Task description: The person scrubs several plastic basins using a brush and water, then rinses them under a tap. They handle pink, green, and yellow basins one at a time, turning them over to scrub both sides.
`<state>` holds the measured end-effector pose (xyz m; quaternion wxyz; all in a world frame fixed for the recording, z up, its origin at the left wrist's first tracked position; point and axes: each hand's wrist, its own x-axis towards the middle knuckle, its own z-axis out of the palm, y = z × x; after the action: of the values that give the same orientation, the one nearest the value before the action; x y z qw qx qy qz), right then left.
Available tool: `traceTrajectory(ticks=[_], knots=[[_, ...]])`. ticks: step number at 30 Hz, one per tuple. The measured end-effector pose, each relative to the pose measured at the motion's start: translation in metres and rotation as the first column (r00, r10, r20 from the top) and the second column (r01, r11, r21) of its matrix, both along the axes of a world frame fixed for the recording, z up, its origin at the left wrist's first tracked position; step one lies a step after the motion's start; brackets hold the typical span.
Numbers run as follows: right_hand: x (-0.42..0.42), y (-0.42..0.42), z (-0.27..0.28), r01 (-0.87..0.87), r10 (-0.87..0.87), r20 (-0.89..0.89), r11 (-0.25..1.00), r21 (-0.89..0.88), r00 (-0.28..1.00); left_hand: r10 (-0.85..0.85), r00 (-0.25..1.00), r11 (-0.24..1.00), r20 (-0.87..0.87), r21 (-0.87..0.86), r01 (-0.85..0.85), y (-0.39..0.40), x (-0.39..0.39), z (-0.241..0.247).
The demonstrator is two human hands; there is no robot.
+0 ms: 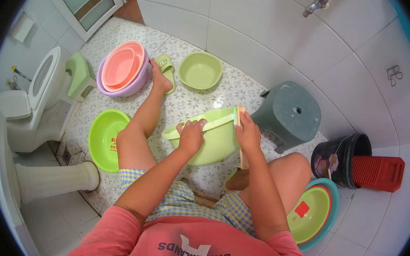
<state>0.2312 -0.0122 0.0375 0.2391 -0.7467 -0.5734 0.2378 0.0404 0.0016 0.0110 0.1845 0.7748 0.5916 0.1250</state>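
Note:
A pale green plastic basin (212,146) is tilted on its side above the tiled floor between my legs, its rim facing away to the upper left. My left hand (191,136) grips that rim, fingers curled over it. In my right hand (248,133) is a scrubbing brush (241,117) with a light wooden back and green bristles, and the bristles touch the right end of the basin's rim. The brush's long handle runs down beneath my right hand. The basin's underside is hidden.
Nested pink and purple basins (141,83), a bright green basin (95,148) and another pale green basin (200,71) stand around. At right are a grey-green stool (293,113), a black bucket (341,160) with a red washboard (378,174), and stacked basins (329,224). Left stand a toilet (43,115) and a pedestal (60,179).

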Motion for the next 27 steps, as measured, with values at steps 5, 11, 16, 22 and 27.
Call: traceTrajectory(ticks=[5, 11, 16, 22, 27], knots=[[0.001, 0.002, -0.007, -0.018, 0.017, 0.029, 0.999, 0.033, 0.999, -0.012, 1.0, 1.0, 0.002, 0.0, 0.012, 0.001, -0.001, -0.001], [-0.002, 0.005, -0.015, 0.006, -0.008, 0.017, 0.994, 0.108, 1.0, -0.014, 1.0, 1.0, 0.001, -0.016, 0.014, 0.003, -0.003, -0.002], [-0.007, 0.004, -0.018, 0.01, -0.018, 0.06, 0.992, 0.125, 0.998, -0.013, 1.0, 0.999, -0.016, -0.032, 0.013, 0.003, -0.004, -0.001], [-0.036, -0.011, -0.015, -0.08, 0.029, 0.242, 0.976, 0.201, 0.97, -0.009, 1.0, 0.999, -0.022, -0.031, 0.008, 0.003, -0.003, 0.0], [-0.073, -0.032, 0.005, -0.222, 0.127, 0.333, 0.939, 0.264, 0.934, -0.006, 1.0, 1.0, -0.018, -0.012, 0.005, 0.002, -0.004, -0.002]])
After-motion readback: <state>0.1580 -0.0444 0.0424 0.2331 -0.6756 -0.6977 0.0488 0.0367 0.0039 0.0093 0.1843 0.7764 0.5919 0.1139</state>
